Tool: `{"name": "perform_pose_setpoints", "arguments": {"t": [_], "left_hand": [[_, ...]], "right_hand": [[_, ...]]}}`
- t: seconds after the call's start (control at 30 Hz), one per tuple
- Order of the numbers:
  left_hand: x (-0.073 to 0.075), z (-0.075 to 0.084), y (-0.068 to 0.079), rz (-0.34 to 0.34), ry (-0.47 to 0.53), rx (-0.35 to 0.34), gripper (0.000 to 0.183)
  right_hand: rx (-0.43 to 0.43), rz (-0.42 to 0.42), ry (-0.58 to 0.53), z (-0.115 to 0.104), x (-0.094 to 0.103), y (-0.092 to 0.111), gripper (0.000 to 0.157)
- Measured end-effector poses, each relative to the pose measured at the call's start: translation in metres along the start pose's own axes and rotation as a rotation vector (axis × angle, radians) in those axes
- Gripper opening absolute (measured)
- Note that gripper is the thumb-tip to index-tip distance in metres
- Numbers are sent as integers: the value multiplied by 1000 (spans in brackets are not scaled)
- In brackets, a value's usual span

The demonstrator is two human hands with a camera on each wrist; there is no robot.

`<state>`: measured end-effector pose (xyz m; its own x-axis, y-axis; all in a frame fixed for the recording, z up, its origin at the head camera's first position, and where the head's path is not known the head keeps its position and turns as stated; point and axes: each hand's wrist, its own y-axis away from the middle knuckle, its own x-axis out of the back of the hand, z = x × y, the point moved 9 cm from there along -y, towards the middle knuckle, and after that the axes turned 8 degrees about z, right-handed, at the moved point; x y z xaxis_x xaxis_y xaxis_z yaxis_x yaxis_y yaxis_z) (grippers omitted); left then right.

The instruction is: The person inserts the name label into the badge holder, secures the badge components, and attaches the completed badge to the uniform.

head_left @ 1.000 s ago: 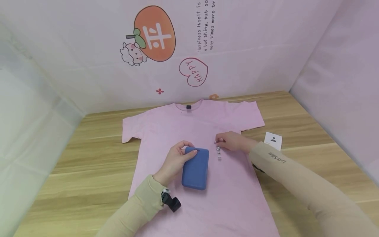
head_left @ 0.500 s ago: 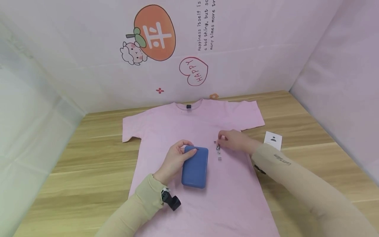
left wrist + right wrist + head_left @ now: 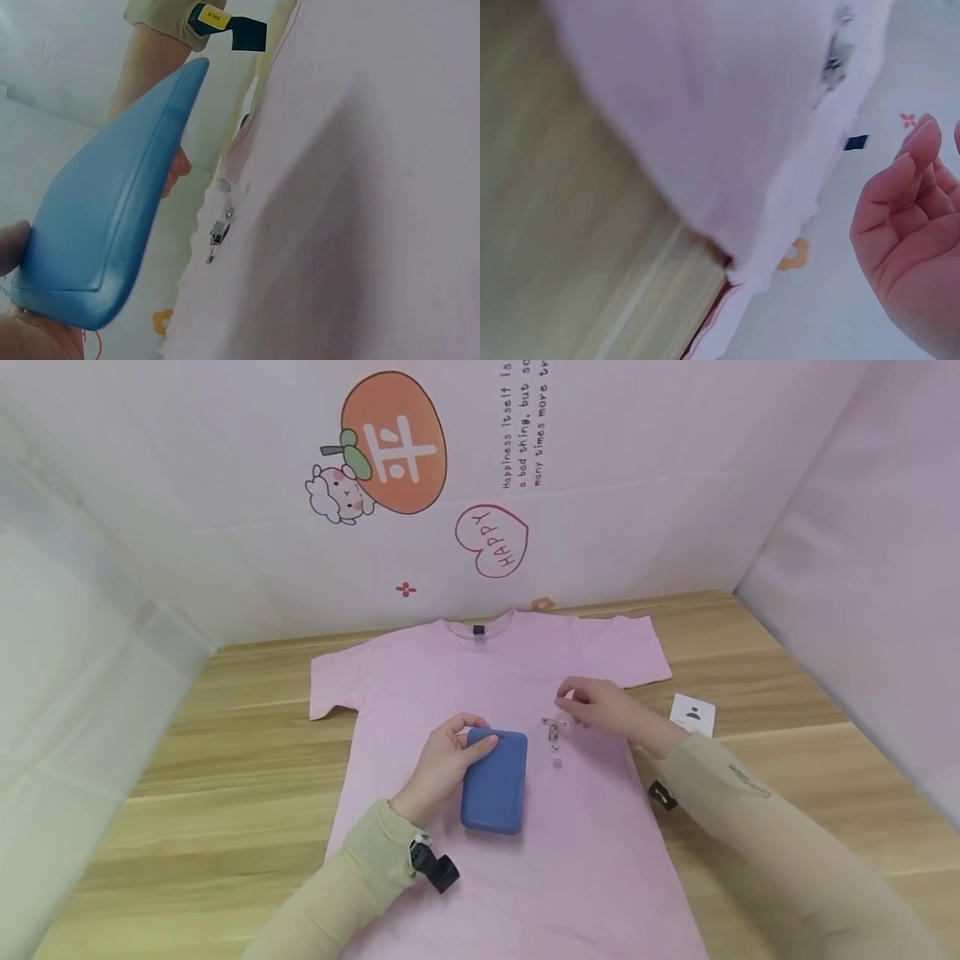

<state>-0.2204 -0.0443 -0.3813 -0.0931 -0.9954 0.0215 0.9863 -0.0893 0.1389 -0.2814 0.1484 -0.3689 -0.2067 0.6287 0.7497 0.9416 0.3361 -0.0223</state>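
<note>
My left hand (image 3: 435, 770) pinches a blue badge holder (image 3: 493, 792) by its slotted top end, thumb on the face. The holder is above a pink T-shirt (image 3: 450, 681) spread flat. On the shirt's chest lies a small metal badge clip (image 3: 553, 732) with a clear snap strap; whether it is fastened to the cloth I cannot tell. Just up and right of the clip is my right hand (image 3: 606, 707), fingers loosely bent, with nothing seen in it. In the right wrist view the fingers (image 3: 896, 184) are apart from the clip (image 3: 834, 67).
A white card (image 3: 693, 713) with a person icon lies on the wooden table (image 3: 225, 760), right of the shirt and partly behind my right sleeve. Printed pink-white cloth (image 3: 600, 527) hangs behind the table and at both sides. Black camera mounts (image 3: 435, 867) sit on both wrists.
My right hand has drawn away from the clip, up and to the right, leaving it on the shirt. The left hand with the badge holder has barely moved.
</note>
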Motion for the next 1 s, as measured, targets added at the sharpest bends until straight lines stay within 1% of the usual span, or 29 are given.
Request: {"name": "perform_pose_setpoints", "arguments": {"t": [0.17, 0.4, 0.53, 0.7, 0.83, 1.0], "left_hand": [[0, 1, -1, 18, 14, 12, 18], [-3, 1, -1, 16, -6, 20, 18], [-4, 1, -1, 15, -2, 21, 19], [-4, 0, -2, 27, -8, 8, 18], [-3, -2, -4, 29, -22, 5, 18], [-3, -2, -3, 38, -18, 20, 17]], "right_hand": [[-6, 48, -113, -10, 7, 7, 26], [-20, 40, -271, -20, 5, 15, 27], [-51, 30, -388, -23, -2, 18, 27], [-52, 8, -515, -30, -18, 21, 27], [-68, -16, -564, -36, -27, 24, 29], [-76, -32, -562, -43, -33, 27, 30]]}}
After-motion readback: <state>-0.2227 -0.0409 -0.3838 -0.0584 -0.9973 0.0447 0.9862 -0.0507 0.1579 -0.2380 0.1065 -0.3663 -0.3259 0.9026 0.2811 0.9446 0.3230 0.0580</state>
